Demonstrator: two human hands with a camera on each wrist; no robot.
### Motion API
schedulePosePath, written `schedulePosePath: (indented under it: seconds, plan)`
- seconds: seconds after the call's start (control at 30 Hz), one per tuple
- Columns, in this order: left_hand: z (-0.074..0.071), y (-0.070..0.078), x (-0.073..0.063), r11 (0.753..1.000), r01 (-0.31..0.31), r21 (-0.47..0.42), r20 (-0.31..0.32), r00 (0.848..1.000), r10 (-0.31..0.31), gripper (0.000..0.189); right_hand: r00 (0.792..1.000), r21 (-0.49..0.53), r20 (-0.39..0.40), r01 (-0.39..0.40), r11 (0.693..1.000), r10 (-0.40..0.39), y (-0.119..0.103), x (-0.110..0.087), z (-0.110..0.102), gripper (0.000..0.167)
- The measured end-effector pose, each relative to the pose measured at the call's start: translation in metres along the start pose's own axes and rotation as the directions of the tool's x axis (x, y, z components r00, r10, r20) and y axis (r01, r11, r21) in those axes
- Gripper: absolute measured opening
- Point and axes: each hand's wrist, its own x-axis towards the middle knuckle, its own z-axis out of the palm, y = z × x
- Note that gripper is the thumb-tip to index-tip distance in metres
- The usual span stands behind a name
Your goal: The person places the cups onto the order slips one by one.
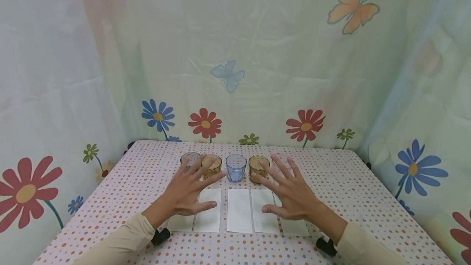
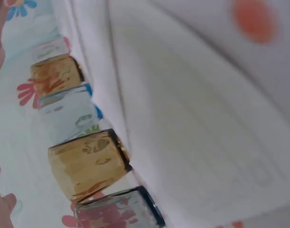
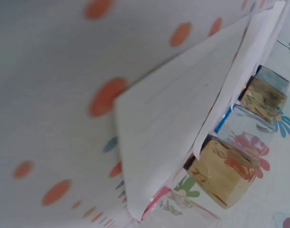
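Note:
My left hand (image 1: 187, 191) hovers over the left part of a row of white paper strips (image 1: 239, 212), fingers spread and nothing held. Over the right part, my right hand (image 1: 294, 197) is likewise spread and holds nothing. Behind the strips stands a row of upright tumblers. From left to right come a grey glass (image 1: 189, 158), an amber glass (image 1: 212, 162), a pale blue glass (image 1: 236, 169), a second amber glass (image 1: 256, 162) and a clear pinkish glass (image 3: 182, 211). Fingers partly hide the outer glasses in the head view.
A dotted cloth (image 1: 110, 199) covers the table. Pale curtains (image 1: 257, 32) printed with flowers and butterflies hang behind it and on both sides. Dark wrist-camera mounts (image 1: 160, 237) sit under both wrists.

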Motion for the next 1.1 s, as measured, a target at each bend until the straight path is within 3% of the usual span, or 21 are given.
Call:
schedulePosePath:
  seconds: [0.23,0.53,0.7,1.1]
  plan:
    - [0.002,-0.004,0.003,0.994,0.104,-0.044,-0.001,0.995,-0.104,0.087,0.999,0.014,-0.018,-0.037,0.999,0.038,0.001,0.018,-0.001,0.094]
    - [0.008,-0.011,0.002,0.977,0.185,-0.104,0.048,0.982,-0.181,0.088,0.998,0.046,-0.009,-0.069,0.997,0.070,-0.004,0.029,0.002,0.098]
    - [0.011,-0.016,0.001,0.970,0.201,-0.134,0.006,0.979,-0.202,0.090,0.995,0.063,-0.007,-0.096,0.993,0.097,-0.005,0.035,0.007,0.100]
    - [0.015,-0.024,-0.004,0.916,0.293,-0.273,0.004,0.953,-0.304,0.093,0.990,0.107,0.035,-0.136,0.985,0.133,-0.013,0.050,0.017,0.100]
